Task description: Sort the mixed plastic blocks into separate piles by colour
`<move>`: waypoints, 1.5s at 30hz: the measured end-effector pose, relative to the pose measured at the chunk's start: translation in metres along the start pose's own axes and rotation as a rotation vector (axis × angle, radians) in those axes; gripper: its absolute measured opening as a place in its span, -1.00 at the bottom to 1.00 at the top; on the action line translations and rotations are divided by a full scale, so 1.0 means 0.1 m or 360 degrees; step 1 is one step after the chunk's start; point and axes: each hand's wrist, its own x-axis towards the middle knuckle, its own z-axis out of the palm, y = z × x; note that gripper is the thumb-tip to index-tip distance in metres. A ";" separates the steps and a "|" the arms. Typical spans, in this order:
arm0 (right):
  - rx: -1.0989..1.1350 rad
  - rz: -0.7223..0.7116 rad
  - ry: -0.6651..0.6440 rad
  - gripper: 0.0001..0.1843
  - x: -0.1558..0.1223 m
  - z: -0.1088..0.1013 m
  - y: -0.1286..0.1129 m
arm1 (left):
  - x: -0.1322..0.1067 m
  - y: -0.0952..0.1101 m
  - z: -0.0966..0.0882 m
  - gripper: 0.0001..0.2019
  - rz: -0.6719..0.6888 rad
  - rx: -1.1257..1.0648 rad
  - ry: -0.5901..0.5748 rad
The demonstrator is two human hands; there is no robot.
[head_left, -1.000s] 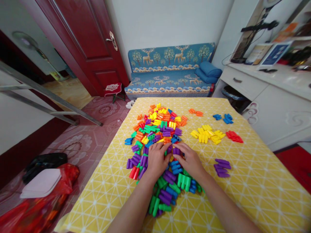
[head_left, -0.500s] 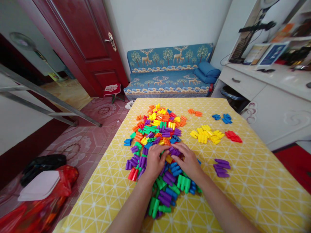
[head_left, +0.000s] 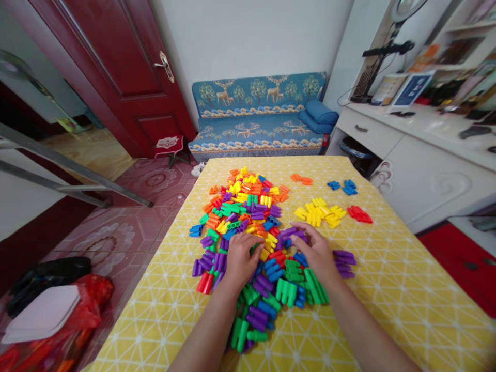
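From where the worn camera looks down, I see the right hand (head_left: pixel 318 254) at the right-hand side of a long, mixed heap of toy blocks, with thumb and fingers closed around some purple blocks (head_left: pixel 287 235). Those blocks stick out past the fingertips to the left, their tubes running mostly crosswise, the right ends leaning a little away from the person; how many there are I can't tell. The relation that matters is with a small purple pile (head_left: pixel 344 262), which lies to the right of the held blocks and nearer the person, just beside the outer edge of the right hand and partly hidden by it. That hand is plainly the closer one; the left sits across the heap. The right forearm slants in from the lower right, back of the hand upward, fingers curled and pointing left. The left hand (head_left: pixel 241 257) rests low over the heap, fingers bent toward the right, thumb and forefinger near some yellow blocks (head_left: pixel 268 245); whether anything is pinched there I can't tell. Further off on the yellow tablecloth (head_left: pixel 391 289) lie separate groups: yellow pieces (head_left: pixel 318 212), red pieces (head_left: pixel 359 214), blue pieces (head_left: pixel 349 187) and orange pieces (head_left: pixel 301 179).
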 end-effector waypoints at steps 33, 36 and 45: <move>-0.0978 -0.0648 -0.0027 -0.74 0.05 -0.50 0.24 | -0.01 -0.01 0.03 -0.83 0.0013 -0.0270 0.0256; -0.0856 -0.0724 -0.0365 -0.70 0.07 -0.06 0.07 | -0.02 -0.02 0.03 -0.82 -0.0011 -0.0258 0.0277; -0.1020 -0.0767 -0.0631 -0.48 0.15 0.52 0.11 | -0.01 -0.02 0.03 -0.71 -0.0033 -0.0264 0.0288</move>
